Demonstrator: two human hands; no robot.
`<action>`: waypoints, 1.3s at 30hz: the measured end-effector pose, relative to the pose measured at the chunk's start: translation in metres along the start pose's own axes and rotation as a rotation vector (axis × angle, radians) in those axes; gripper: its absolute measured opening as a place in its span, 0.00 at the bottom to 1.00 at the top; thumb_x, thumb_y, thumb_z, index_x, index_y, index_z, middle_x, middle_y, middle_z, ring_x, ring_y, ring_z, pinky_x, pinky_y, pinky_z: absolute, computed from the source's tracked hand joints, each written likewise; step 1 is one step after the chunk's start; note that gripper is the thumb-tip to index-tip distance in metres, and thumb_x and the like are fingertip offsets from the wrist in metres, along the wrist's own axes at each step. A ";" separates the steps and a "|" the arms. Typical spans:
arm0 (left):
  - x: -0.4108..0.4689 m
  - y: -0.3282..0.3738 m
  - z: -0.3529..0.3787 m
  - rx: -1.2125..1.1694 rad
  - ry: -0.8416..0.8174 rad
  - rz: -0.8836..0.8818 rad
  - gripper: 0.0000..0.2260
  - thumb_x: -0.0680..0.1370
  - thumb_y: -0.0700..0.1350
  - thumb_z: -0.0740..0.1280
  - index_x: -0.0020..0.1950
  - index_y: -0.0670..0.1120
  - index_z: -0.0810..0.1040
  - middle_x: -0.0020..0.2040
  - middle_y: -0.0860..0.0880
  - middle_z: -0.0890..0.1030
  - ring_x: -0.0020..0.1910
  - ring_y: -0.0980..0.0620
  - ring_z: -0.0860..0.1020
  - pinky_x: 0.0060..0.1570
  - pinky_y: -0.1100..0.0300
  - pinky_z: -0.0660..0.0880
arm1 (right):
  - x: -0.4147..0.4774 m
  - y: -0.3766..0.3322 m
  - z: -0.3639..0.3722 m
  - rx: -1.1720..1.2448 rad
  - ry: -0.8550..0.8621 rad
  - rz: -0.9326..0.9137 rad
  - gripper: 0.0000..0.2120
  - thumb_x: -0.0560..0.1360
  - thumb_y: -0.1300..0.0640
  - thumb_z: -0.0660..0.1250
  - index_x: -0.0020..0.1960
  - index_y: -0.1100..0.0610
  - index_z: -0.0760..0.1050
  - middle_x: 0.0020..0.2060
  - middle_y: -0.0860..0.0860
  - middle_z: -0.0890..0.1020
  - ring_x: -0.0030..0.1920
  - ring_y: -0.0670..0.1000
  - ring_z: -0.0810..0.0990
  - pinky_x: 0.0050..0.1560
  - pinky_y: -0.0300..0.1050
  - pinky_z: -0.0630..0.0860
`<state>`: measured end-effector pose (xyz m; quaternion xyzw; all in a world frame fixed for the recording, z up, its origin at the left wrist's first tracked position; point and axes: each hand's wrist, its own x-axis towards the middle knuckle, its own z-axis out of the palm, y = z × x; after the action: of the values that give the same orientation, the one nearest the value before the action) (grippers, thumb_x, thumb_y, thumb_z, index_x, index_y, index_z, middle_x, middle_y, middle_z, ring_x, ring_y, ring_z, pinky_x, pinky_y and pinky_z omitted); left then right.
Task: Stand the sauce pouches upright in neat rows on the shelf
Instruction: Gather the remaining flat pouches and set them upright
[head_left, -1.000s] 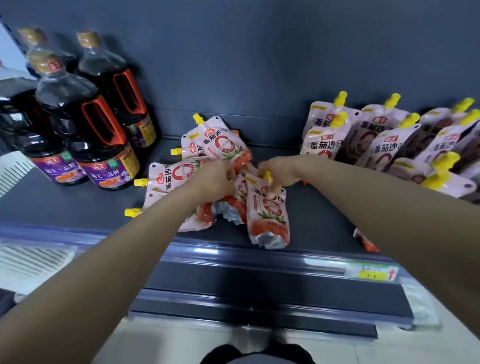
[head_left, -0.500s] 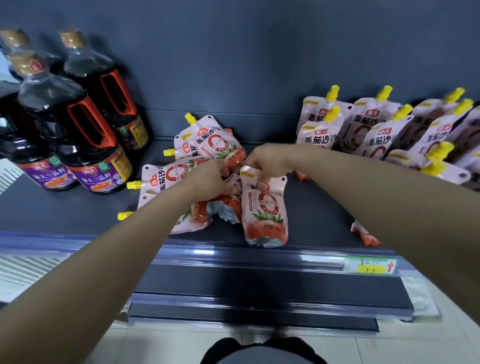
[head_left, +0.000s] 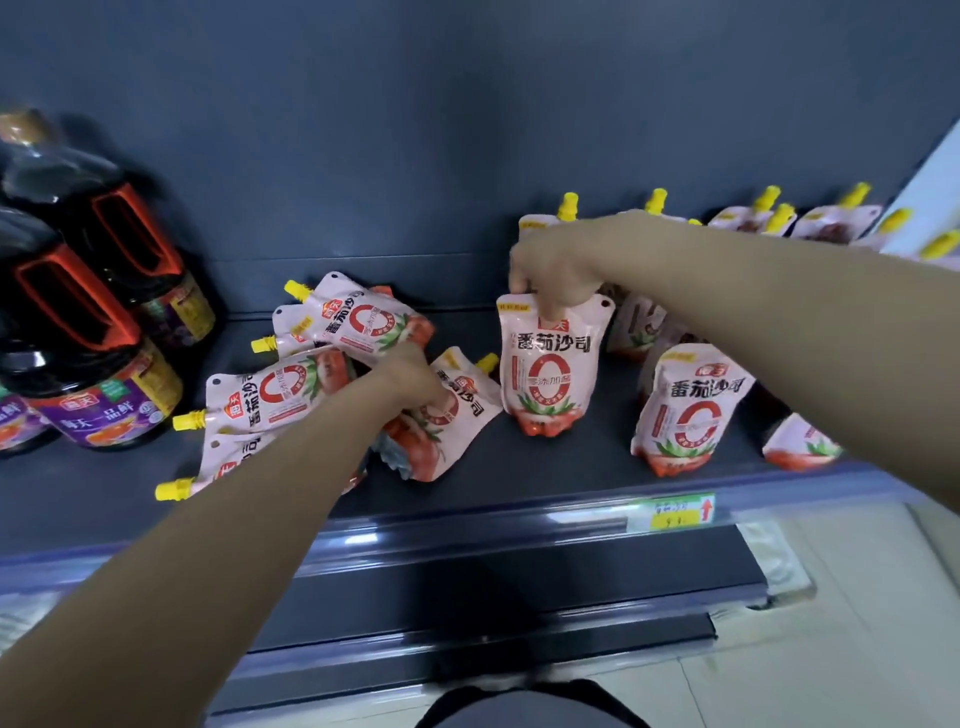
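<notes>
Since the earlier frame your right hand (head_left: 558, 275) has lifted the held pouch (head_left: 550, 374) out of the heap and carried it toward the right. It now hangs upright at the centre of the frame. The hand's fingers are pinched round its top edge, and its base is at or just above the shelf (head_left: 519, 467); you cannot tell which.

Just left of it, your left hand (head_left: 413, 374) rests on a tilted pouch (head_left: 457, 415). The back of the hand hides the fingers, so whether it grips is unclear.

At centre left, the heap of pouches (head_left: 280, 400) lies flat with its spouts pointing left. I judge that to be the main work left.

At the right of the frame, the front pouch (head_left: 685, 410) stands upright and the back row (head_left: 831, 223) stands against the wall. That side looks largely done.

The soy sauce bottles (head_left: 93, 364) stand at the far left.
</notes>
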<state>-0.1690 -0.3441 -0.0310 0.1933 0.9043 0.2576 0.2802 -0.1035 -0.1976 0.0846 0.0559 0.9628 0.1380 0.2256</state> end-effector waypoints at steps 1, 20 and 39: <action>0.000 0.003 0.001 -0.008 -0.009 -0.004 0.28 0.70 0.40 0.73 0.67 0.40 0.66 0.56 0.41 0.78 0.47 0.45 0.78 0.37 0.55 0.75 | -0.001 0.004 0.003 -0.006 0.013 0.018 0.16 0.74 0.57 0.69 0.60 0.58 0.77 0.56 0.55 0.81 0.56 0.58 0.79 0.54 0.51 0.78; -0.034 0.011 -0.022 -0.422 0.138 0.079 0.10 0.72 0.36 0.69 0.53 0.42 0.78 0.47 0.46 0.77 0.40 0.49 0.79 0.37 0.60 0.74 | -0.018 0.034 0.015 0.259 0.257 0.261 0.19 0.74 0.55 0.70 0.64 0.57 0.78 0.53 0.57 0.81 0.50 0.57 0.78 0.50 0.46 0.75; -0.056 0.065 0.041 -0.332 0.192 0.393 0.14 0.69 0.34 0.71 0.32 0.47 0.69 0.31 0.52 0.73 0.32 0.55 0.72 0.30 0.68 0.70 | -0.033 0.069 0.015 0.416 0.102 -0.014 0.10 0.72 0.66 0.67 0.53 0.67 0.80 0.40 0.57 0.81 0.41 0.53 0.79 0.39 0.41 0.75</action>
<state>-0.0876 -0.3058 0.0005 0.2911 0.8173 0.4689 0.1656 -0.0646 -0.1340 0.1055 0.0875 0.9811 -0.0625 0.1611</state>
